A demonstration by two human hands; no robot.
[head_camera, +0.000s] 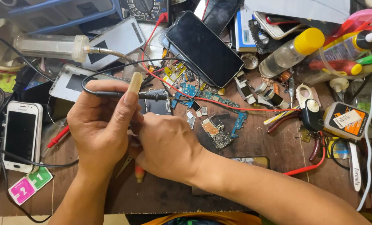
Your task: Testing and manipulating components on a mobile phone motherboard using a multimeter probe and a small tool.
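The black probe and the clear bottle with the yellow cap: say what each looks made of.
The black probe in the left hand looks like matte moulded plastic, with a rubbery cable trailing off it. The clear bottle looks like see-through plastic, though it could be glass; its yellow cap is smooth, opaque plastic.

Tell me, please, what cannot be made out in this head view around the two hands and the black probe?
- Right hand: its fingertips and anything they pinch are hidden behind the left hand.
- Black probe: its tip blurs into the dark part beside it, so contact is unclear.
- Meter at the top: cut off by the edge.
- Circuit board: components too small to identify.
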